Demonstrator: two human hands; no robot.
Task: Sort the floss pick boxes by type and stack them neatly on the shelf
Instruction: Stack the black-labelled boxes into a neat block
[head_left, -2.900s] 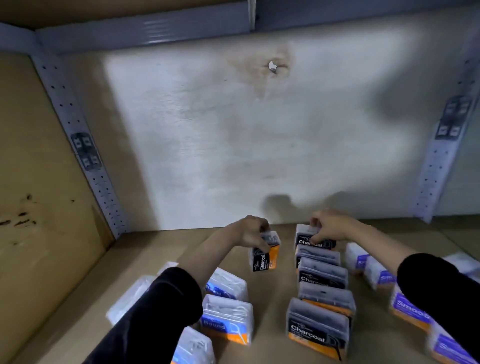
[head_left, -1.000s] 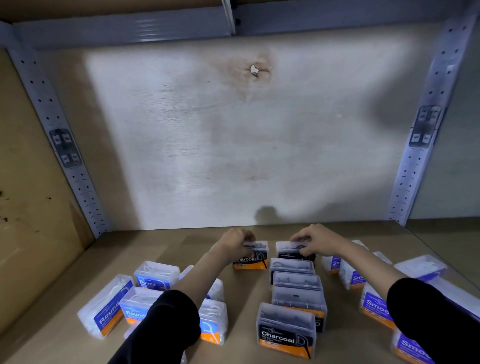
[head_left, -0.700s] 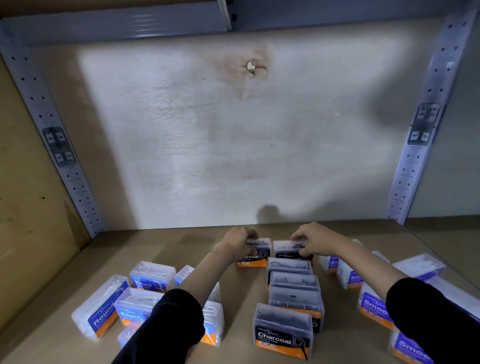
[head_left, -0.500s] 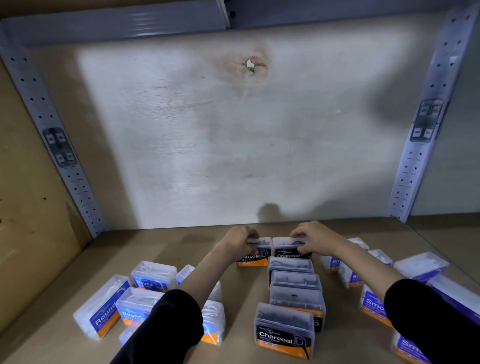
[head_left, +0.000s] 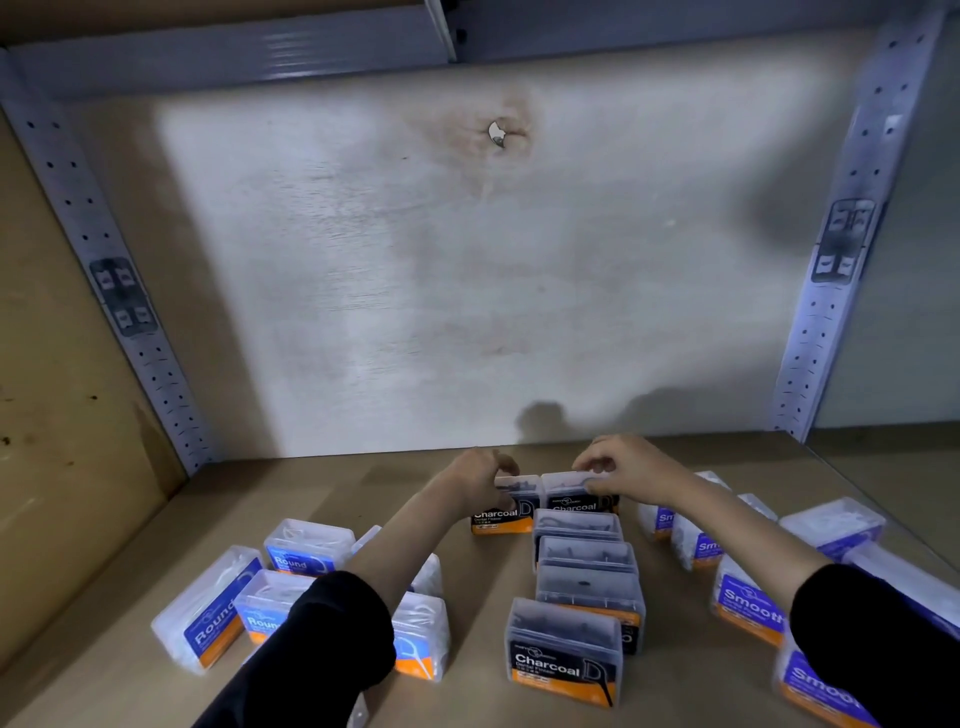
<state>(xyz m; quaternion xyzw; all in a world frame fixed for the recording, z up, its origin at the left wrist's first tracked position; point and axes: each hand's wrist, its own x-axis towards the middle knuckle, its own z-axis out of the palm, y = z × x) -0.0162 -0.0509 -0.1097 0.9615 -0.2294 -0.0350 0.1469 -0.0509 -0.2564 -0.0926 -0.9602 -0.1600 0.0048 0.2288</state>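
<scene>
Wooden shelf (head_left: 311, 493): left hand (head_left: 480, 480) pinching one boxy clear-plastic Charcoal box (head_left: 511, 512), right hand (head_left: 626, 467) another (head_left: 574, 499).

Since the earliest frame, the left hand (head_left: 480, 480) has set its tilted Charcoal box (head_left: 503, 512) upright at nine o'clock of, touching, the right hand's (head_left: 626, 467) box (head_left: 579, 499).

Glossy clear plastic boxes (head_left: 566, 649); matt wood shelf (head_left: 322, 488); perforated metal uprights (head_left: 831, 322)

Dim overall; bright patch centre of back panel (head_left: 467, 270), hand shadows at its base; wide-angle bowing, corners soft.
</scene>
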